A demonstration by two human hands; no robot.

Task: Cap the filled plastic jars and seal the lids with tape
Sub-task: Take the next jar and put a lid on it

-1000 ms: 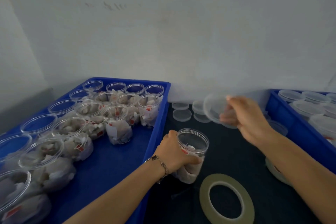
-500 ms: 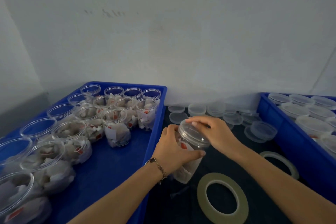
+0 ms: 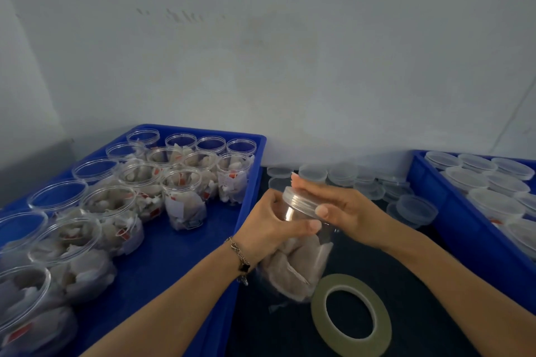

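The fingers (image 3: 301, 224) of the left hand (image 3: 271, 226) are curled closely around the upper body of a clear plastic jar (image 3: 295, 264), with the thumb lying across its front just below the neck. The right hand (image 3: 345, 209) covers the clear lid (image 3: 300, 201) from above: its fingers are curved over the top, and the thumb tip presses the lid's near rim. The lid sits on the jar's mouth. The jar is filled with pale sachets and is tilted, its top leaning to the left, above the dark counter (image 3: 412, 284). A bracelet (image 3: 239, 258) circles the left wrist.

A roll of tape (image 3: 349, 316) lies flat on the counter just beside the jar's base. Loose lids (image 3: 417, 209) are scattered along the counter's far edge. The blue tray on the left (image 3: 179, 243) holds open filled jars (image 3: 182, 200). The blue tray on the right (image 3: 464, 226) holds capped jars (image 3: 496, 203).
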